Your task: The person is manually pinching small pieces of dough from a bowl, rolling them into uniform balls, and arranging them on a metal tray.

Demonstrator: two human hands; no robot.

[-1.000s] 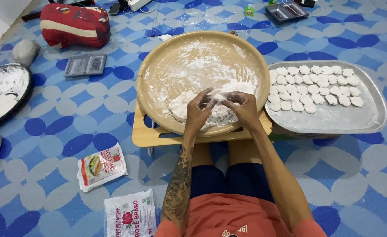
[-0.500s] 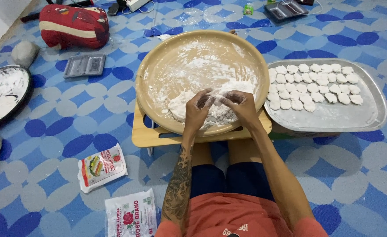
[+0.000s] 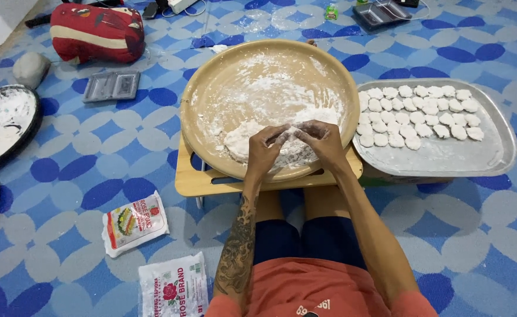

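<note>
A small lump of white, floury dough [image 3: 293,130] sits pinched between the fingertips of the left hand [image 3: 265,149] and the right hand [image 3: 323,141], both closed on it at the six o'clock edge of a round tan wooden tray [image 3: 223,76]. The tray holds loose white flour and a larger soft dough mass [image 3: 241,141], and rests on a low light-wood desk [image 3: 191,179]. At three o'clock, a rectangular metal tray [image 3: 493,155] carries rows of small flattened white dough pieces [image 3: 417,114]. Two printed flour packets [image 3: 135,223] lie at seven o'clock on the blue patterned floor [image 3: 65,170].
</note>
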